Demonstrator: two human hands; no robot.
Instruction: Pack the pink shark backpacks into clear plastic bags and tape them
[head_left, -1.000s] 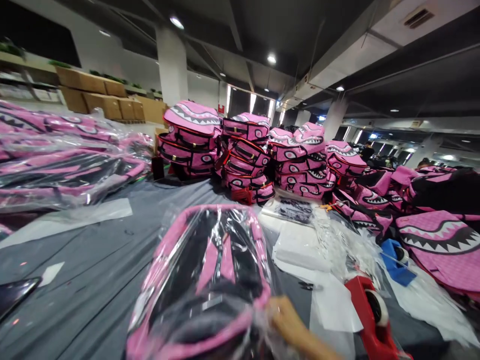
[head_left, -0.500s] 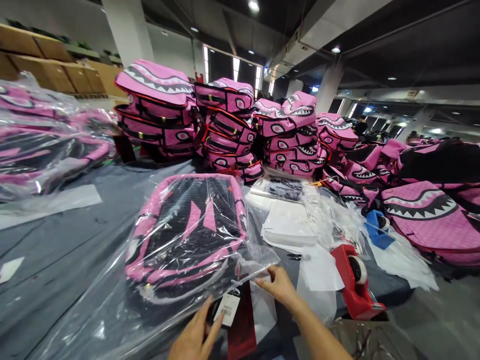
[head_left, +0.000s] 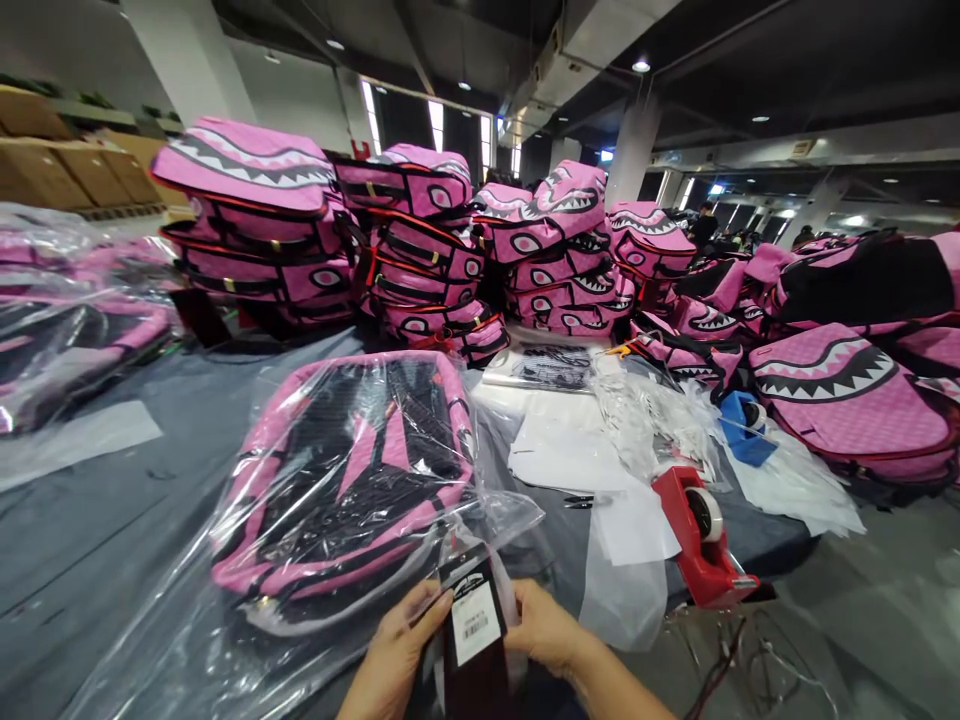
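A dark hang tag point(head_left: 466, 585) with a white barcode label point(head_left: 476, 625) is held at the near edge of the work, below the bagged backpack. Its left edge is pinched between thumb and fingers of the left hand point(head_left: 394, 645). The fingers of the right hand point(head_left: 551, 630) are bent in at its right edge, where some film is also seen; whether tag or film is gripped there cannot be told. The tag looks light and flat, like stiff card that could crease, so it is best taken by its side edges, with the label left uncovered.

Just beyond, a pink-and-black backpack point(head_left: 356, 500) is laid inside a clear plastic bag point(head_left: 247, 655) on the grey cloth point(head_left: 195, 420). The backpack is judged soft but bulky, best lifted by its padded sides with both hands; the film is probably slippery, thin and easily torn, and better gathered in folds than pulled by one corner.

To the right, a red tape dispenser point(head_left: 716, 580) is seen near white sheets point(head_left: 562, 455), with a blue tape dispenser point(head_left: 742, 430) farther off. Behind, unwrapped backpacks point(head_left: 427, 260) are stacked.
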